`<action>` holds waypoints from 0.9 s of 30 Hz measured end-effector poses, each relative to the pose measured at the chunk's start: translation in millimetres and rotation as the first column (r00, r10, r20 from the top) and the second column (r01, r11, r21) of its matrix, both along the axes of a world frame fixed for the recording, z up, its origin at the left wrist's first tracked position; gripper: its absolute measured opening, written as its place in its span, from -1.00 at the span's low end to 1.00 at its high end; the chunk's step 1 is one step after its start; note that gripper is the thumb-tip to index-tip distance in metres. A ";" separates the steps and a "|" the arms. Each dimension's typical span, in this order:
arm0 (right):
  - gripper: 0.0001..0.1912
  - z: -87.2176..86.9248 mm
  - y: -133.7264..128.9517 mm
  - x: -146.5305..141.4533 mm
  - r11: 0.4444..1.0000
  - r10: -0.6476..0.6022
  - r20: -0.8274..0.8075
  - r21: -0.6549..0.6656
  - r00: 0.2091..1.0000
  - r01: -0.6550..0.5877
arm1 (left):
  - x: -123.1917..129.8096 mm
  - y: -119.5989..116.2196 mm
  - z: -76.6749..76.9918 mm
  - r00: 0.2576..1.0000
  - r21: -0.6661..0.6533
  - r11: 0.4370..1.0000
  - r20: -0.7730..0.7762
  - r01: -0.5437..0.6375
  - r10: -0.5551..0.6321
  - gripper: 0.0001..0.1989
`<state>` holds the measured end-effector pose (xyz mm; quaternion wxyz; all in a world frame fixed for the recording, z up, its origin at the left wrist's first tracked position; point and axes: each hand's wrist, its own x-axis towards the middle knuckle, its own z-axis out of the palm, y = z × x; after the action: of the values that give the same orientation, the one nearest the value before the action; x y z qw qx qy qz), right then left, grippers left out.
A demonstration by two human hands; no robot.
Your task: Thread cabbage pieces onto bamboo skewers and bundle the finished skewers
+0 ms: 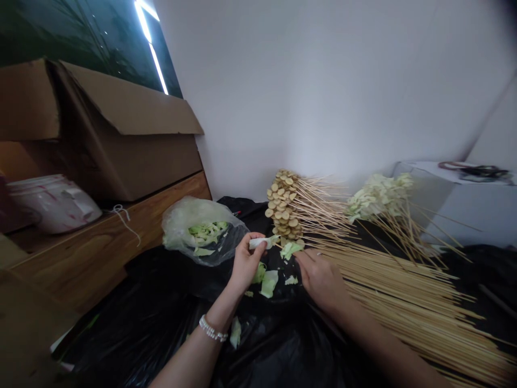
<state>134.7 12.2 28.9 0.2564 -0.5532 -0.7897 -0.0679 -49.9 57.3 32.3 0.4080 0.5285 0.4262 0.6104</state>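
Note:
My left hand (246, 263) pinches a pale piece of cabbage leaf (258, 243) between thumb and fingers. My right hand (321, 280) reaches in from the right, its fingertips close to a small cabbage piece (291, 249). Whether it holds anything is hidden. Several more torn pieces lie on the black plastic sheet (161, 318) under my hands. Just left of them is a clear plastic bag of cabbage (204, 233). Long bamboo skewers (404, 296) lie in a broad heap at right. Behind them stand bunches of skewered round tan slices (283, 205) and skewered cabbage (377, 195).
A large cardboard box (121, 134) with open flaps and a stained white bucket (52, 203) stand on a wooden surface (81, 258) at left. A white wall (315, 97) rises behind. A white surface with a dark cable (476, 171) is at far right.

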 end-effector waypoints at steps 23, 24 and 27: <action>-0.77 -0.9 0.0 -3.3 0.992 -0.031 0.087 -0.117 0.996 0.041 | -0.3 -1.2 1.3 0.982 0.115 0.993 -0.189 0.018 0.004 -0.87; -0.77 -1.1 -0.1 -3.7 0.992 -0.031 0.087 -0.121 0.996 0.041 | -0.2 -1.0 0.1 0.983 0.103 0.994 -0.181 0.030 -0.011 -0.87; -0.77 -2.4 -0.3 -5.4 0.991 -0.025 0.087 -0.129 0.996 0.036 | 2.8 -3.4 -4.4 0.979 0.065 0.992 -0.182 0.106 -0.093 -0.85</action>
<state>129.3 11.9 26.6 0.1846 -0.5775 -0.7941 -0.0437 -47.1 53.9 27.9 0.3782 0.6167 0.4109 0.5548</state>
